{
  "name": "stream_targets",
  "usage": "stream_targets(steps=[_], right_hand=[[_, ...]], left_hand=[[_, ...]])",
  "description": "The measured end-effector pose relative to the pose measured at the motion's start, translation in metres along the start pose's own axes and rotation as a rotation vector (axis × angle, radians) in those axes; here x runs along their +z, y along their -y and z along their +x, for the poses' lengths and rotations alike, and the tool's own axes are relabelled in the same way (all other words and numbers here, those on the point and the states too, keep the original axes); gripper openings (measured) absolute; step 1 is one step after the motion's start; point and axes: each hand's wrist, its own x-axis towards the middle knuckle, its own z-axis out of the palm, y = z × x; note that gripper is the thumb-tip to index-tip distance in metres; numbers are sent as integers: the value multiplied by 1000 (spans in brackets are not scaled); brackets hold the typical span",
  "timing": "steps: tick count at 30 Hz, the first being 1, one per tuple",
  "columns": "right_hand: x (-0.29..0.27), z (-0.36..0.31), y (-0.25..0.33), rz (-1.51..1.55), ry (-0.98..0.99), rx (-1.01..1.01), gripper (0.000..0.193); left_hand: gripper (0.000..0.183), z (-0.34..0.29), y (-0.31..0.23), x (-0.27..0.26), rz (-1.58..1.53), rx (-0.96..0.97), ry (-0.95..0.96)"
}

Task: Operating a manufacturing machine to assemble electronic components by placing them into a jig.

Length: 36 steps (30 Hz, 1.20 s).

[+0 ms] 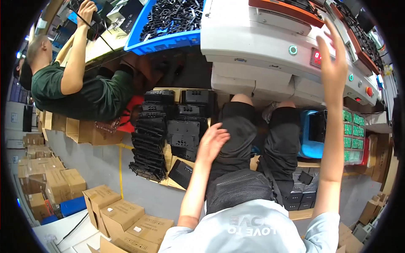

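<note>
My left hand (213,141) hovers over my left thigh with its fingers loosely apart and holds nothing. My right hand (333,55) is raised with fingers spread in front of the white machine (253,38), close to its red number display (315,57) and a green-ringed button (292,50). It holds nothing. My knees in black shorts (240,126) reach under the machine's front edge.
Stacks of black plastic housings (168,126) stand on the floor to my left. A blue bin of black parts (168,21) sits above. A co-worker in a green shirt (80,90) works at left. Green circuit boards (352,135), a blue crate (310,135) and cardboard boxes (114,211) surround me.
</note>
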Motion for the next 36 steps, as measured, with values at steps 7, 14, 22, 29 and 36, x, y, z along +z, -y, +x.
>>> stream_targets(steps=[7,14,22,29,36], right_hand=[[-54,-170,-11,-168,336,25,25],[-93,-255,-61,-272,171,384,18],[-181,-277,-168,-701,157,607,16],[-195,-292,-221,-1141,518,625,24],[-195,-282,-230,-1047,534,609,17]], left_hand=[[43,-31,0,-141,544,322,-841],[49,-10,-36,-211,156,-61,-742],[34,5,-34,-228,96,106,-805],[32,-44,-50,-90,43,217,-736],[60,-57,-58,11,-34,207,-228]])
